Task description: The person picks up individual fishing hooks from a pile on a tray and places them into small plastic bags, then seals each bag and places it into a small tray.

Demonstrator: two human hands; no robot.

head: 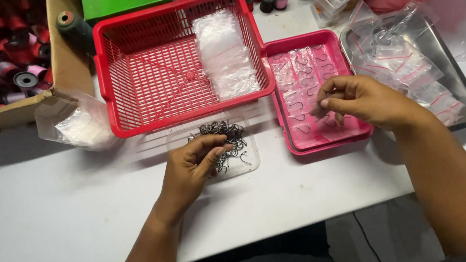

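small dark metal hooks (227,139) lie heaped in a clear shallow tray (244,168) on the white bench (72,207), just in front of a red slotted basket (138,73) holding clear plastic bags (225,55). the left hand (192,164) rests on the heap, its grip pinched on a few hooks. the right hand (360,99) hovers over a pink tray (326,138) of bagged hooks, fingertips pinched together; what they grasp cannot be told.

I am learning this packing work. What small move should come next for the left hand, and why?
Probably pinch one hook loose: the left hand rests in the tangled fish hooks, while the right hand hovers over the pink tray of bagged hooks.
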